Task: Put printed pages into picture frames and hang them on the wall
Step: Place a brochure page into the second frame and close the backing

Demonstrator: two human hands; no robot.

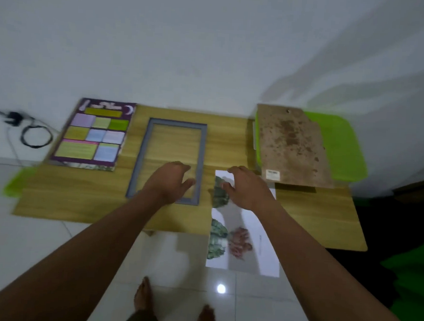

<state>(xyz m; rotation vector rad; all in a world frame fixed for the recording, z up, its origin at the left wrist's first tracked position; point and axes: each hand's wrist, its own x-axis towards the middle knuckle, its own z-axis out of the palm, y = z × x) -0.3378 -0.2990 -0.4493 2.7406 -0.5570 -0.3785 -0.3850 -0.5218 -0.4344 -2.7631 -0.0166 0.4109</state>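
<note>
Reaching down over the wooden table (79, 194), both hands hung low above the work, neither one closed on anything. The left hand (170, 180) was over the near right corner of the grey picture frame (178, 123), fingers loosely curled and empty; whether they touched the rim could not be told. The frame lay flat and hollow, bare wood showing through it, and most of it stretched away beyond the left fingertips, probably laid that way so a sheet could be dropped into its opening.

The right hand (246, 187) was spread over the far end of the printed page (248, 237), thumb toward the page's left edge and fingers bent. It looked ready to pinch or slide the sheet but gripped nothing, and contact was unclear through the blur. The page, printed with leafy greens and a pinkish cluster, lay just right of the frame and ran back under the right wrist, its near end overhanging the table's edge, which should make it easy to lift.

Beyond the right fingertips, a stained brown backing board (291, 145) rested on a green plastic piece (341, 143), seemingly set aside until the page was seated. Well to the left of the left hand lay a colourful poster (93, 135). The framing seemed barely begun, and nothing was hung.
</note>
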